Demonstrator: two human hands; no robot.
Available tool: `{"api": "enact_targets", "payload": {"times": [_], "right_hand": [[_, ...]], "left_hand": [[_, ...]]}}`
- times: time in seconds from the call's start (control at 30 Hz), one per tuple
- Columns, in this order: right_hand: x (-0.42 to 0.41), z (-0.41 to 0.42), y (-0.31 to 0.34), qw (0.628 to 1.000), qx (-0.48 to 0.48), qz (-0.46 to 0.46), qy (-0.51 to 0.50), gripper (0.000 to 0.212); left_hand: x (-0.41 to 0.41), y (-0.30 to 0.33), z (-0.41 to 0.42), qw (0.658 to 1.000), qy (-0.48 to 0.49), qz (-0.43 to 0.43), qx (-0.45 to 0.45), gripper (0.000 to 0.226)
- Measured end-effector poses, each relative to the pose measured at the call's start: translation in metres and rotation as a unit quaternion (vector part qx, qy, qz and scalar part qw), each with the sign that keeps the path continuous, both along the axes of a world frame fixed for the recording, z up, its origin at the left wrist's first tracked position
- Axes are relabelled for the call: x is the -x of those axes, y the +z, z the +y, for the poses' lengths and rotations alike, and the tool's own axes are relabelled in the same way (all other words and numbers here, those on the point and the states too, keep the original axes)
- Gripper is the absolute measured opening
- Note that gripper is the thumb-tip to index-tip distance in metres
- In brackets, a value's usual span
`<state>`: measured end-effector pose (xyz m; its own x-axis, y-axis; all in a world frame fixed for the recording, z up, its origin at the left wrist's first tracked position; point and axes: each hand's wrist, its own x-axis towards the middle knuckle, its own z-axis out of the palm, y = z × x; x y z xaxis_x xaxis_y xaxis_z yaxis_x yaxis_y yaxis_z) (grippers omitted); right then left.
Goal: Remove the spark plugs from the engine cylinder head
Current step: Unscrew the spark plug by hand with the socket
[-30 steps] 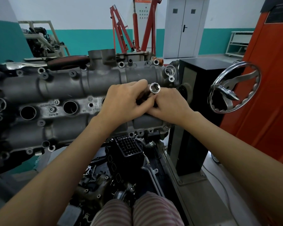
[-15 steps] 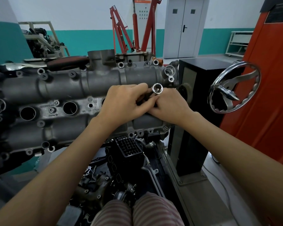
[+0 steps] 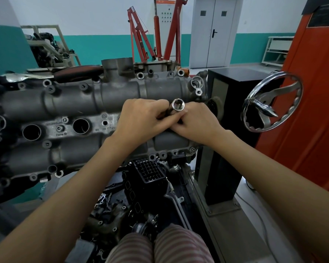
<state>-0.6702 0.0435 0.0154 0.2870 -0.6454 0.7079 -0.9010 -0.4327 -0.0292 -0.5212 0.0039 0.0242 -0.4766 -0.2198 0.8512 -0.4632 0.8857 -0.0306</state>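
Here both hands [image 3: 141, 120] grip a socket [image 3: 178, 104] beside the VW-stamped cylinder head [image 3: 74, 103].

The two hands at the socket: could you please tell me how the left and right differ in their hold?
The left hand lies over the socket's dark shaft, fingers curled round it; the right hand pinches it from the other side, just below the open chrome end. The left covers more of the socket than the right. Both grip the same socket over the cylinder head, knuckles up.

Red hoist [image 3: 156, 35] and grey double door [image 3: 213, 33] behind; chrome handwheel [image 3: 270, 101] beside orange cabinet [image 3: 311, 92].
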Motion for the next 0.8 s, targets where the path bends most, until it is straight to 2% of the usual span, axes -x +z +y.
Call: {"api": "enact_targets", "payload": {"times": [0.1, 0.2, 0.27, 0.43, 0.6, 0.8], "right_hand": [[0.0003, 0.0002, 0.001, 1.0, -0.021, 0.015, -0.008, 0.045], [0.0014, -0.0005, 0.0007, 0.999, -0.036, 0.002, -0.01, 0.031], [0.0001, 0.0001, 0.0014, 0.999, -0.038, -0.011, -0.01, 0.032], [0.002, -0.0008, 0.0004, 0.999, -0.032, 0.012, -0.029, 0.029], [0.0014, -0.0011, -0.0005, 0.999, 0.002, 0.023, -0.023, 0.038], [0.0014, -0.0018, -0.0005, 1.0, -0.015, 0.011, -0.016, 0.052]], "left_hand": [[-0.0001, 0.0003, 0.0011, 1.0, -0.012, -0.009, -0.014, 0.052], [0.0007, 0.0014, 0.0034, 1.0, -0.019, -0.004, -0.02, 0.038], [0.0013, 0.0016, 0.0037, 1.0, -0.015, -0.004, -0.019, 0.035], [0.0001, -0.0004, 0.0008, 1.0, -0.011, -0.011, 0.005, 0.048], [-0.0006, -0.0001, -0.0002, 0.999, -0.009, -0.026, -0.027, 0.062], [0.001, 0.0018, 0.0053, 0.999, -0.023, -0.007, -0.03, 0.039]]}}
